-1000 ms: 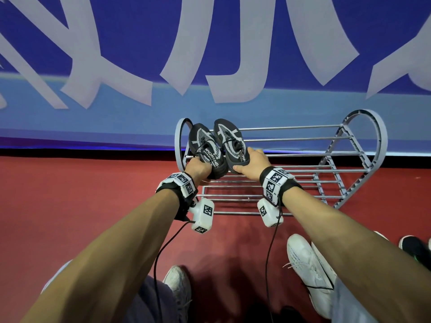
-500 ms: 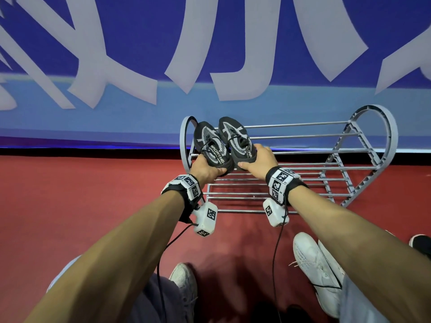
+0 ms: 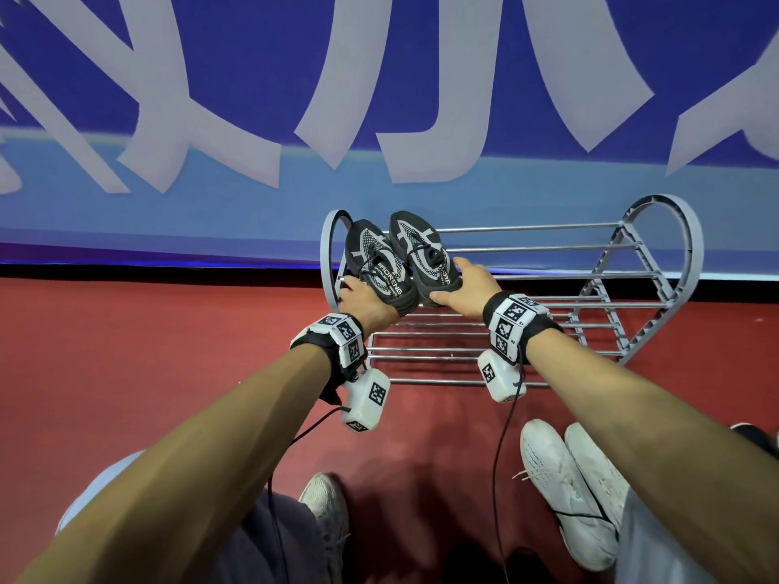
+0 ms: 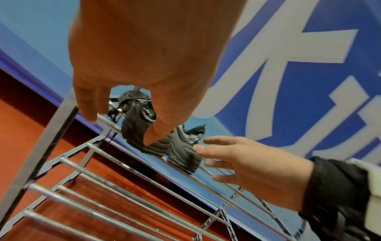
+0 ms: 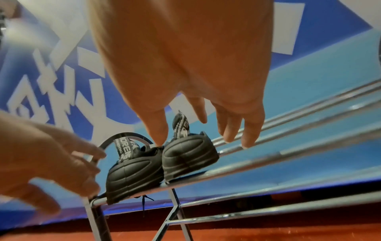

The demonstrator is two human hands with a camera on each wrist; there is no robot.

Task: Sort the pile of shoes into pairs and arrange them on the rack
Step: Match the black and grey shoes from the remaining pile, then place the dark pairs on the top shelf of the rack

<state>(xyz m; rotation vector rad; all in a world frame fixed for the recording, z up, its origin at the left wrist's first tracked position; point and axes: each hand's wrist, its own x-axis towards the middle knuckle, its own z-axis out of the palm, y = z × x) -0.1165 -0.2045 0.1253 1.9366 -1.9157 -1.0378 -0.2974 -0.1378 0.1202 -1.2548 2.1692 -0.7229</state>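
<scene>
Shoes: a black pair [image 3: 396, 263] is seen from the head view on the top rails of the rack [image 3: 548, 246], at its left end. Left hand [image 3: 364, 299] and right hand [image 3: 466, 284] sit at the heels.

From the left wrist view, fingers [image 4: 90, 106] are spread, gripping nothing.

From the right wrist view, heels should be squared on the rails. Red floor [image 5: 268, 231] and a blue banner [image 5: 309, 81] are noted.

Shiny metal rack [image 3: 548, 248]; matt black knit-and-rubber shoes [image 3: 381, 269].

Black wristbands [image 3: 532, 327] with white marker blocks, dangling white camera pods [image 3: 366, 400], black cables.
</scene>
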